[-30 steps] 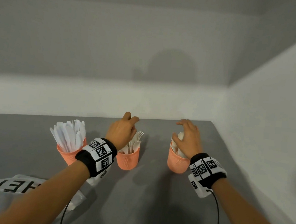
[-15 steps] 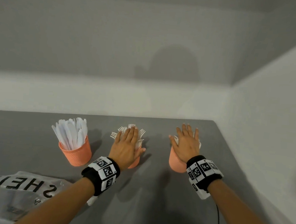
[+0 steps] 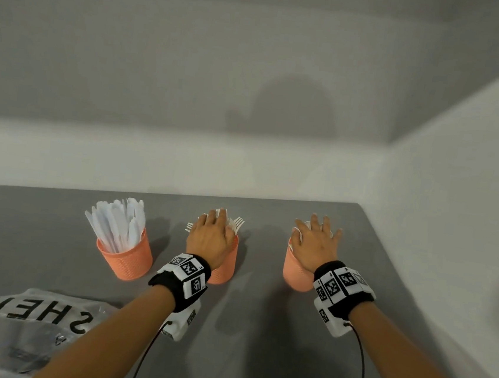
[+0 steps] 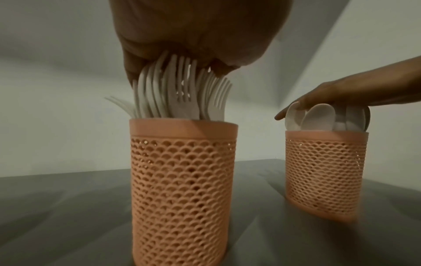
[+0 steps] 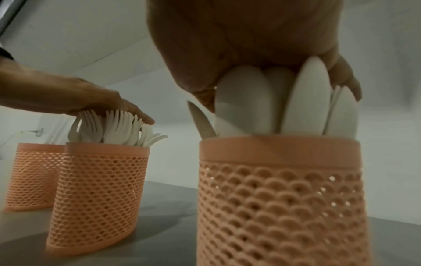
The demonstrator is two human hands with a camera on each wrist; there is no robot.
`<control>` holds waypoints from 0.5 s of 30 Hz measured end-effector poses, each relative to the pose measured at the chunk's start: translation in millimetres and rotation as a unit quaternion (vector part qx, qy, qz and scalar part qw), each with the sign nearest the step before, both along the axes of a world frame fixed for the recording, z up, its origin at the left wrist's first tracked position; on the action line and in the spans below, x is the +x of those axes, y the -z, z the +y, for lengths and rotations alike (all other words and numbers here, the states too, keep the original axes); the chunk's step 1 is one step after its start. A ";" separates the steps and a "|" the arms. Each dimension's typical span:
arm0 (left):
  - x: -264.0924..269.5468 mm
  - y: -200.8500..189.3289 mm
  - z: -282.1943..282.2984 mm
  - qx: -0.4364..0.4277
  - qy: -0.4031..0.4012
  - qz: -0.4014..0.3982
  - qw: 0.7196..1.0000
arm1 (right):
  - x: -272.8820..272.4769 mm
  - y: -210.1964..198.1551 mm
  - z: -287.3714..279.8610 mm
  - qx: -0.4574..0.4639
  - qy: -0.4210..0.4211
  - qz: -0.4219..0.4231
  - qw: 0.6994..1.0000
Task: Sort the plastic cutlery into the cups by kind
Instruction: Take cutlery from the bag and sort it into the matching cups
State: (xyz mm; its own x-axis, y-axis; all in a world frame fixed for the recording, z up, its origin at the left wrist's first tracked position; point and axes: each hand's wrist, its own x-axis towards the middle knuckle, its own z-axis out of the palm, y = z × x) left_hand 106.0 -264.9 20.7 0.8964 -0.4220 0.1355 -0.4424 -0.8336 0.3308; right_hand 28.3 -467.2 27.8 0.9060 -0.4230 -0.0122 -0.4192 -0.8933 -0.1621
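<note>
Three orange mesh cups stand in a row on the grey table. The left cup point(image 3: 127, 257) holds white knives point(image 3: 118, 224). My left hand point(image 3: 211, 235) lies flat, fingers straight, pressing on the white forks point(image 4: 182, 93) in the middle cup point(image 4: 182, 189). My right hand point(image 3: 316, 246) lies flat in the same way on the white spoons point(image 5: 273, 104) in the right cup point(image 5: 280, 198). Neither hand grips anything. From the head view the hands hide most of the forks and spoons.
A crumpled clear plastic bag point(image 3: 12, 327) with black lettering lies at the front left of the table point(image 3: 256, 343). White walls close the back and the right side. Cables hang from both wristbands.
Both hands went from curled over the cup contents to flat with straight fingers. They now press down on the forks and the spoons.
</note>
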 end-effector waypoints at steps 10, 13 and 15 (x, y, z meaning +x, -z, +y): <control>-3.4 0.9 -8.6 0.085 -0.002 0.016 0.996 | -0.6 -5.7 4.0 0.012 0.010 0.045 0.999; -3.7 -1.1 -10.3 0.087 -0.011 0.023 0.996 | 0.4 -4.8 4.8 0.024 0.019 0.043 0.999; -2.8 -1.8 -9.5 0.088 -0.009 0.022 0.996 | 0.6 -4.4 4.6 0.027 0.019 0.038 0.999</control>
State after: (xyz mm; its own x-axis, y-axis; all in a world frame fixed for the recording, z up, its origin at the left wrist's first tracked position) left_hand 103.3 -274.4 22.4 0.9078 -0.4188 0.0210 -0.4143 -0.8883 0.1980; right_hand 28.9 -462.6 32.2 0.8847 -0.4547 -0.1032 -0.4661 -0.8671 -0.1759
